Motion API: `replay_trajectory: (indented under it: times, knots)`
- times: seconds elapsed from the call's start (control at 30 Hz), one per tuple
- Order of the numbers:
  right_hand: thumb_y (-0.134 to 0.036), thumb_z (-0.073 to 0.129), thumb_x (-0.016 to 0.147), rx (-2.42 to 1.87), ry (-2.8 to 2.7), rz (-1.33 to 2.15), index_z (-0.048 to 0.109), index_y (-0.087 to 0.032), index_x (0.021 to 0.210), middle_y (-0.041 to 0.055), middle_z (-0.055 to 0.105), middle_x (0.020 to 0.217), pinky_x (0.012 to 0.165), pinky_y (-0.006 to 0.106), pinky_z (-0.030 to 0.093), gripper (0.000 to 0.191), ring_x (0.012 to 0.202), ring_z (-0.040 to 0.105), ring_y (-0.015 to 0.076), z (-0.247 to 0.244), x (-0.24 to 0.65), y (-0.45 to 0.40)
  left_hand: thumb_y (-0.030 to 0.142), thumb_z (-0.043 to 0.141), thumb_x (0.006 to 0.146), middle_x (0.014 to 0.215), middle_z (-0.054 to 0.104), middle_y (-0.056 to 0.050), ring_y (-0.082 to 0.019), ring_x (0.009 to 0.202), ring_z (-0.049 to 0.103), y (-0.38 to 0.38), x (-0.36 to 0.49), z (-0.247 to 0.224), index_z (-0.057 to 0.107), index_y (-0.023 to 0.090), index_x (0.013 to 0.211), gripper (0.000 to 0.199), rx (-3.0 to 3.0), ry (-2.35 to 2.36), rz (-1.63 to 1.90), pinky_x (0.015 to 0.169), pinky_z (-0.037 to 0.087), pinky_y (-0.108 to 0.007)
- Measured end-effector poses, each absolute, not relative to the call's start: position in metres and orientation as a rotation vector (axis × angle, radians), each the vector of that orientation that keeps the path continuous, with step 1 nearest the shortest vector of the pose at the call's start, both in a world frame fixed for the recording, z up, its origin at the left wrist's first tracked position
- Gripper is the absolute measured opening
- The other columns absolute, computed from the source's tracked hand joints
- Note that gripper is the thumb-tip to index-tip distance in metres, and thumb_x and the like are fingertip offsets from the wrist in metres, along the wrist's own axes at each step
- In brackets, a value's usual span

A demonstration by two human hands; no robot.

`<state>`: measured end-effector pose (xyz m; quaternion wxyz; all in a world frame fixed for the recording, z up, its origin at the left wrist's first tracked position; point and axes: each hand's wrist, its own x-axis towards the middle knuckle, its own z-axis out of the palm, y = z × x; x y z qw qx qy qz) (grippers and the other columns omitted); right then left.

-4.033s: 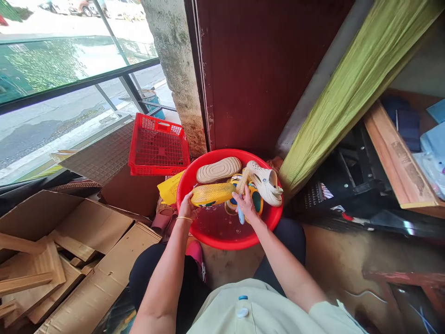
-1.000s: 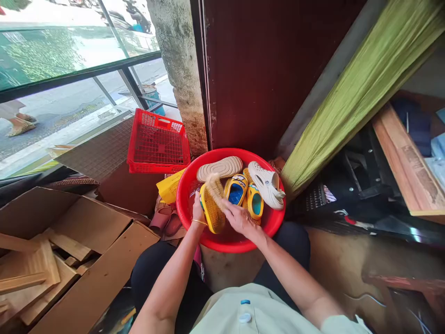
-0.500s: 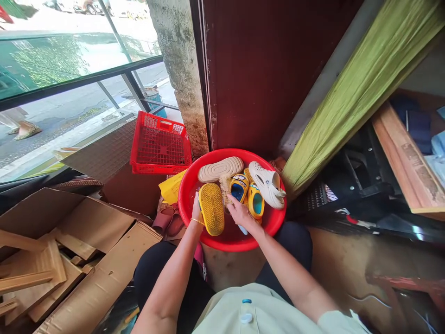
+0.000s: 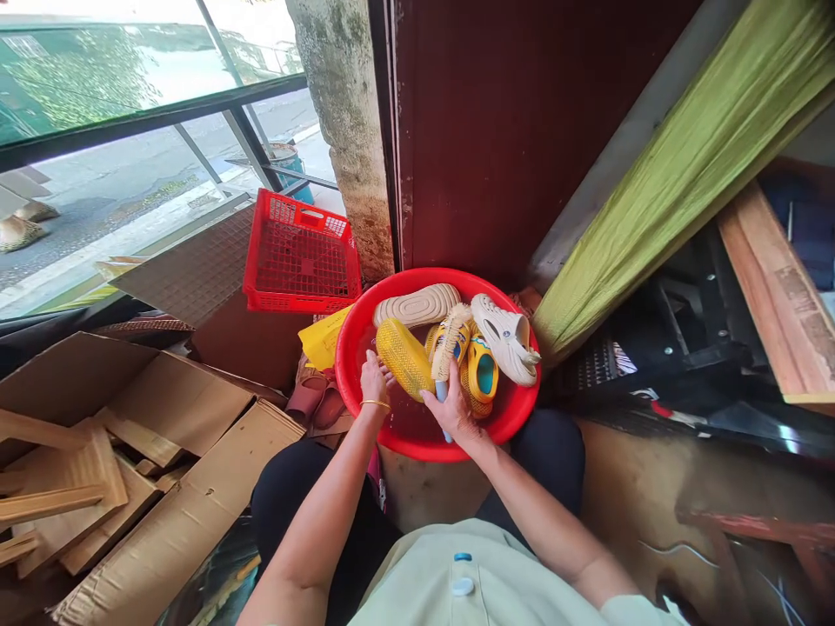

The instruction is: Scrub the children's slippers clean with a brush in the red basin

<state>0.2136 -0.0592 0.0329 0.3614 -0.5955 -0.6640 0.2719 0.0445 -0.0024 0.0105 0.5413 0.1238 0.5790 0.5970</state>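
Note:
My left hand (image 4: 374,380) is at the left side of the red basin (image 4: 349,348), fingers apart and holding nothing. Just beside it a yellow clog (image 4: 401,355) is tilted with its patterned sole showing. In my right hand (image 4: 457,412) is a scrub brush (image 4: 448,349) with pale bristles and a light blue handle; the thumb lies against the clog's lower end. Behind the brush is a second yellow clog (image 4: 460,335), partly covered. To the right sits a yellow clog with a teal inside (image 4: 484,374). A cream clog (image 4: 505,341) leans on the right rim, and a beige clog (image 4: 417,305) lies sole up.
A red plastic crate (image 4: 303,261) stands behind left. Yellow packaging (image 4: 324,337) and dark pink slippers (image 4: 317,402) lie left of the basin. Nearer is a cardboard box (image 4: 150,417) with wood pieces. A green curtain (image 4: 626,217) hangs to the right.
My left hand has let go of the yellow clog, which has tipped over to the right. My right hand has lifted the brush by its handle, turning the bristles upward.

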Motion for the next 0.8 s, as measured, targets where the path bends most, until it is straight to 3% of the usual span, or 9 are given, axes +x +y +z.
replay_trajectory:
  times: [0.07, 0.17, 0.3, 0.53, 0.8]
  knots:
    - [-0.033, 0.069, 0.087, -1.512, -1.833, 0.63, 0.024, -0.012, 0.163, 0.024, 0.058, 0.148, 0.098, 0.045, 0.059, 0.091, 0.125, 0.066, 0.0359, 0.031, 0.211, -0.062, 0.075, 0.064, 0.082, 0.091, 0.073, -0.007, -0.016, 0.072, 0.069, -0.007, 0.05, 0.013, 0.065, 0.018, 0.114, 0.065, 0.301, 1.305, 1.368, 0.064, 0.054, -0.027]
    - [-0.029, 0.066, 0.089, -1.386, -1.994, 0.615, 0.024, -0.017, 0.165, 0.0185, 0.057, 0.151, 0.103, 0.042, 0.057, 0.087, 0.13, 0.063, 0.0317, 0.03, 0.209, -0.074, 0.053, 0.086, 0.071, 0.118, 0.072, -0.011, -0.024, 0.1, 0.071, -0.013, 0.056, 0.014, 0.059, 0.021, 0.131, 0.072, 0.436, 1.22, 1.379, 0.084, 0.057, -0.034]
    - [-0.029, 0.054, 0.099, -1.336, -2.179, 0.649, 0.033, -0.024, 0.163, 0.012, 0.066, 0.142, 0.1, 0.036, 0.058, 0.068, 0.122, 0.068, 0.0264, 0.041, 0.218, -0.073, 0.033, 0.09, 0.064, 0.134, 0.066, -0.013, -0.032, 0.124, 0.063, -0.014, 0.054, 0.012, 0.053, 0.022, 0.143, 0.088, 0.54, 1.193, 1.43, 0.102, 0.052, -0.041]
    - [-0.033, 0.048, 0.104, -1.748, -2.344, 0.416, 0.035, -0.028, 0.163, 0.0128, 0.078, 0.11, 0.081, 0.034, 0.059, 0.06, 0.091, 0.076, 0.0265, 0.079, 0.224, -0.02, 0.024, 0.09, 0.061, 0.132, 0.068, -0.012, -0.033, 0.126, 0.062, -0.014, 0.048, 0.024, 0.058, 0.022, 0.143, 0.087, 0.556, 1.139, 1.359, 0.105, 0.052, -0.043]
    - [-0.029, 0.044, 0.103, -1.527, -2.469, 0.321, 0.044, -0.029, 0.16, 0.0109, 0.076, 0.093, 0.069, 0.033, 0.058, 0.057, 0.069, 0.071, 0.0223, 0.053, 0.231, -0.066, 0.042, 0.091, 0.066, 0.12, 0.074, -0.011, -0.034, 0.118, 0.067, -0.015, 0.049, 0.026, 0.065, 0.021, 0.134, 0.076, 0.517, 1.166, 1.406, 0.098, 0.056, -0.045]
